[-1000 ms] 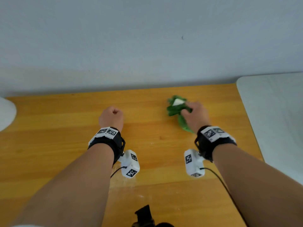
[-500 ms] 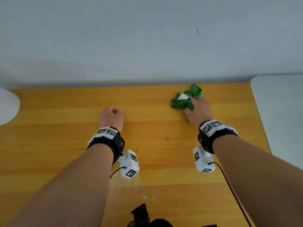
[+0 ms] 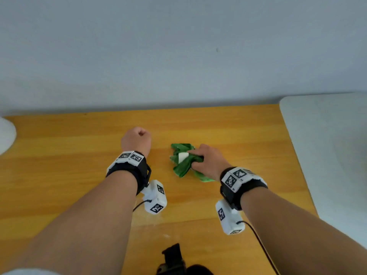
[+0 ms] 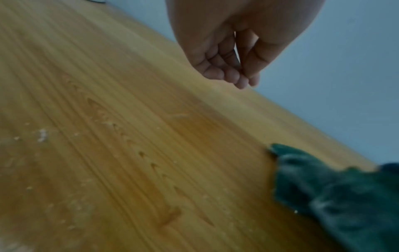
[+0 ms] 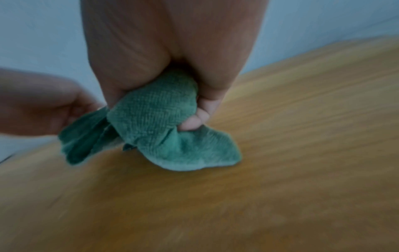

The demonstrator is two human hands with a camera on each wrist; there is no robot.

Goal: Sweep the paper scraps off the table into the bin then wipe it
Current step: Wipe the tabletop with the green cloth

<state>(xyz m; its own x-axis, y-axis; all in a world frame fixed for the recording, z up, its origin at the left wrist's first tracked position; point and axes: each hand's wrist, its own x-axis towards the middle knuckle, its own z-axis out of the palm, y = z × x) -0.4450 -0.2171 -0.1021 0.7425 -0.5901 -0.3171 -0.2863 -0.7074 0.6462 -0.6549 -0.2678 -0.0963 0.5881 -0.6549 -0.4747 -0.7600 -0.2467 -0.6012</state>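
Since half a second ago the right hand (image 3: pixel 208 161) has drawn the cloth (image 3: pixel 183 160) back from the far edge of the table (image 3: pixel 248 139) toward the middle, and leftward, so it now lies just beside the left hand (image 3: pixel 136 140); the left hand has kept its place.

In the head view the cloth sits at about 1 o'clock from the table's centre, and the left hand at about 11 o'clock. The right hand's fingers are curled tight round the green cloth, bunching it, with a small white tag (image 3: pixel 182 156) showing on its top. The right wrist view shows the cloth (image 5: pixel 155 122) squeezed in the fist, its loose folds spilling out and touching the wood, one fingertip (image 5: pixel 192 124) tucked into the fabric. That view is blurred.

The left hand is closed in a loose fist that holds nothing, the fingers (image 4: pixel 222 68) folded against the palm. Whether it rests on the wood or hangs just above it cannot be told.

Pale specks and dust (image 4: pixel 42 135) lie on the wood near the left wrist, at 7 o'clock in that view. A white surface (image 3: pixel 327 145) adjoins the table at 3 o'clock, and a white rounded object (image 3: pixel 6 133) sits at 9 o'clock. A wall (image 3: pixel 178 56) runs behind at 12 o'clock.
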